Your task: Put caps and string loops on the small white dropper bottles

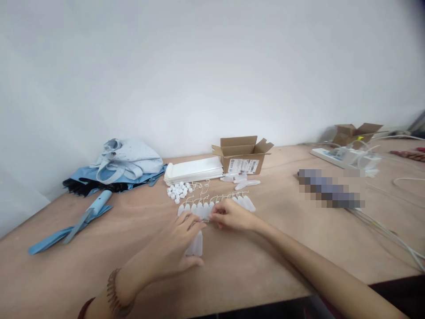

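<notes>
My left hand (181, 243) lies over a pair of translucent plastic bottles (198, 244), thumb spread away from the fingers. The bottles lie flat between thumb and fingertips, partly covered. Just right of those fingertips, my right hand (232, 214) is closed in a pinch at a thin pale string (205, 220) near the bottle tops; the exact grip is partly hidden. Behind both hands runs a row of similar small bottles (199, 209), side by side with cord loops at their tops. My right hand covers part of this row.
Beyond the row sit a pile of white caps (179, 190), a white stack (194, 170), loose bottles (247, 184) and an open cardboard box (242, 155). Leftward lie a folded blue umbrella (99, 203) and pale cloth bag (133, 158). A power strip (345, 159) with cables is rightward.
</notes>
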A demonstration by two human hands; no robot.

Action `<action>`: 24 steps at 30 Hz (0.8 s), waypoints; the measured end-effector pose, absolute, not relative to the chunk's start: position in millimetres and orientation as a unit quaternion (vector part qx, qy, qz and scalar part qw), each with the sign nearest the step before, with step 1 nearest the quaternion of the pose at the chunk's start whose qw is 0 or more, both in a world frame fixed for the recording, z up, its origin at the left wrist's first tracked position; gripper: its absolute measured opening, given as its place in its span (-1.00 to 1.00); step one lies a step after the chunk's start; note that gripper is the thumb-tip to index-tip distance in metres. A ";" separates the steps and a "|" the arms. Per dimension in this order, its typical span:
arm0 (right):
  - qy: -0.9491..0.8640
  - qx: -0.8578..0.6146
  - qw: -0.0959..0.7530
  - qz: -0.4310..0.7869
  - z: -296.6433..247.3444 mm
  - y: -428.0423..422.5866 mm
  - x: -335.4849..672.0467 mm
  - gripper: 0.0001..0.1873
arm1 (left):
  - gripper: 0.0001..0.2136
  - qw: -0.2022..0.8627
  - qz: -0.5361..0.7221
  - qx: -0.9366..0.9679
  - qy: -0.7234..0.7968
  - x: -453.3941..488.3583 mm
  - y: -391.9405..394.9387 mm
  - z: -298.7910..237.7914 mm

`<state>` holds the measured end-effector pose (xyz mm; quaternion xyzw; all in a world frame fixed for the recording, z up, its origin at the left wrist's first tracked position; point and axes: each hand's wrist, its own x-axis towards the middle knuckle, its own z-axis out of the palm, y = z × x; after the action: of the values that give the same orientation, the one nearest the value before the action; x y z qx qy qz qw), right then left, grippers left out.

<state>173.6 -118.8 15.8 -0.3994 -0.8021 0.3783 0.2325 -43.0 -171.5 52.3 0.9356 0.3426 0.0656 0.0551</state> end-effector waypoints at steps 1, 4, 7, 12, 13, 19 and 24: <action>-0.798 -0.415 0.252 0.356 15.2 -111.6 179.1 -0.74 | -0.50 0.056 0.075 0.937 0.337 -42.2 -168.4 51.9; -0.774 -0.515 0.300 0.213 11.3 -88.0 199.4 -0.77 | -0.59 0.065 0.115 0.932 0.339 -38.6 -146.6 49.3; -0.734 -0.577 0.338 0.118 5.8 -66.7 224.1 -0.81 | -0.75 0.059 0.159 0.910 0.378 -32.1 -108.0 44.7; -0.730 -0.600 0.327 0.036 -5.1 -44.4 260.7 -0.73 | -0.79 0.013 0.193 0.898 0.395 -10.9 -38.0 33.0; -0.736 -0.597 0.318 0.030 -7.3 -41.8 265.4 -0.72 | -0.77 0.015 0.189 0.900 0.393 -5.7 -27.9 29.8; -0.774 -0.572 0.271 0.014 -15.4 -33.8 276.0 -0.71 | -0.79 0.027 0.206 0.886 0.415 15.5 -5.4 12.9; -0.789 -0.558 0.254 0.020 -20.1 -30.5 274.8 -0.69 | -0.80 0.029 0.301 0.839 0.452 11.0 -13.7 22.2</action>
<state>274.8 -30.5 -20.1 -0.5584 -0.7895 0.0200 0.2541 11.0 -13.7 22.2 0.8389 0.4523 0.3015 0.0286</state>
